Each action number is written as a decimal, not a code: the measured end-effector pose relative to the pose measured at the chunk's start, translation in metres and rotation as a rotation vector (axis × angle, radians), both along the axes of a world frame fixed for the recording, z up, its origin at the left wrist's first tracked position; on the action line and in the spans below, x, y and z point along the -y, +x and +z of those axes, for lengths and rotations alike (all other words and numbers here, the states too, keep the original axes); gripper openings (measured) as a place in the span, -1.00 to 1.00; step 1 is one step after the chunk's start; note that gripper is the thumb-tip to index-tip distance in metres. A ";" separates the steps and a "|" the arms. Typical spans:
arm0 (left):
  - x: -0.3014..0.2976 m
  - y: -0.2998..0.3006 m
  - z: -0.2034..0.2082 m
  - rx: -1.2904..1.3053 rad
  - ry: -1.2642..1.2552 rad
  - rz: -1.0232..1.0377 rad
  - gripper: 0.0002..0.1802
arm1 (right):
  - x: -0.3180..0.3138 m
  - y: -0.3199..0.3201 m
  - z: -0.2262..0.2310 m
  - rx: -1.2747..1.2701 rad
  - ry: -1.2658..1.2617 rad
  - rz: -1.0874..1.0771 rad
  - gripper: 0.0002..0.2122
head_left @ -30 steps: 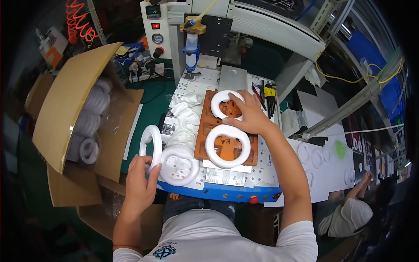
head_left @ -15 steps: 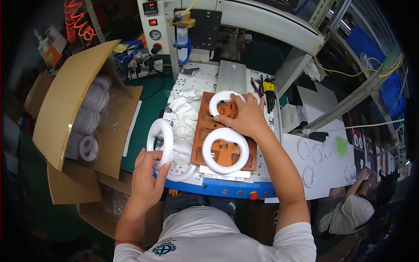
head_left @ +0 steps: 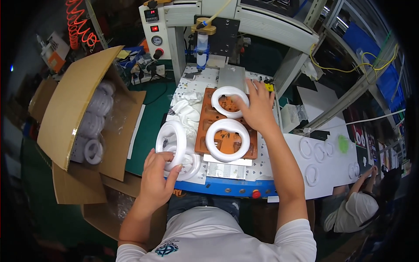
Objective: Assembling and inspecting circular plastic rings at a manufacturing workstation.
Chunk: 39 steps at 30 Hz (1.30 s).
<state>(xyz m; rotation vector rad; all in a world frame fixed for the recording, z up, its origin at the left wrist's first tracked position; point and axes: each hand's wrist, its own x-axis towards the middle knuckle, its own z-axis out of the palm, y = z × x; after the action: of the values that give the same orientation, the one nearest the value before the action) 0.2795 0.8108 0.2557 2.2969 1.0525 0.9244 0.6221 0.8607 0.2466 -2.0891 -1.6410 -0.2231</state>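
Note:
My left hand (head_left: pixel 158 177) grips a white plastic ring (head_left: pixel 182 139) by its near side and holds it tilted up. Behind that ring, another white ring (head_left: pixel 192 171) lies on the table's left part. A brown-orange fixture plate (head_left: pixel 202 139) bears two more white rings: a near ring (head_left: pixel 210 140) and a far ring (head_left: pixel 217 109). At the far ring's right side is my right hand (head_left: pixel 260 109), fingers spread and slightly blurred, holding nothing. Whether its thumb touches the ring, I cannot tell. A dispensing syringe (head_left: pixel 202 46) with blue clamps hangs beyond the fixture, to the left.
An open cardboard box (head_left: pixel 74 109) with bagged white rings stands on the left. White cloth (head_left: pixel 187 109) lies beside the fixture. A red button (head_left: pixel 256 194) sits on the blue front edge. Several rings lie on a white sheet (head_left: pixel 297 174) at right, near another person (head_left: pixel 355 209).
My right hand has come off the far ring toward the right. The fixture with its two rings has shifted away from me. The syringe has travelled right. My left hand's ring has moved slightly right.

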 end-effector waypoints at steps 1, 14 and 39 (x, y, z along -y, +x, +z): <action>0.000 0.002 0.002 -0.018 0.024 -0.020 -0.74 | 0.007 0.002 0.006 -0.031 0.086 0.001 -0.30; 0.026 0.087 0.011 -0.123 0.335 -0.394 -0.63 | 0.168 -0.077 0.007 -1.327 0.140 0.338 -0.64; -0.037 -0.033 -0.084 -0.117 -0.228 0.317 -0.58 | 0.296 0.031 -0.056 -1.183 0.736 -0.252 -0.68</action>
<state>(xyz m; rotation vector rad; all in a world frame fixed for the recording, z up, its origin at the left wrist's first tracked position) 0.2465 0.8475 0.1720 2.0520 1.5202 0.7448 0.6527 0.5650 0.1909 -1.3372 -0.4608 0.2671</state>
